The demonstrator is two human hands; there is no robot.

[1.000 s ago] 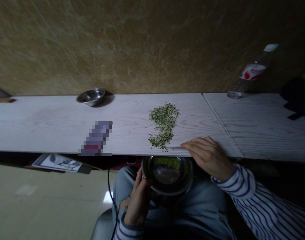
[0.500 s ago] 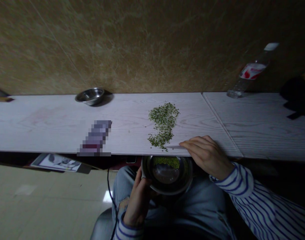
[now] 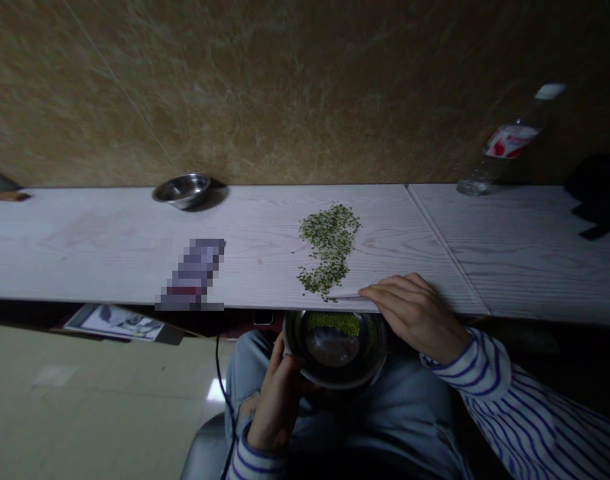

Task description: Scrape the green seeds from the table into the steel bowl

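A spread of small green beans (image 3: pixel 329 249) lies on the pale wooden tabletop (image 3: pixel 265 253), trailing toward its near edge. My right hand (image 3: pixel 415 312) rests at that edge, fingers together on a thin flat card (image 3: pixel 347 294) whose tip touches the beans. Below the edge, my left hand (image 3: pixel 277 400) grips the rim of a steel bowl (image 3: pixel 336 350) held over my lap. Some green beans sit against the bowl's far wall.
A second, empty steel bowl (image 3: pixel 181 191) stands at the back by the wall. A blurred-out flat object (image 3: pixel 192 275) lies left of the beans. A plastic water bottle (image 3: pixel 509 143) stands at the back right, a dark object (image 3: pixel 597 193) beyond it. Papers (image 3: pixel 115 323) lie below the table.
My right hand and the card slid slightly toward the table's near edge; otherwise almost nothing moved.
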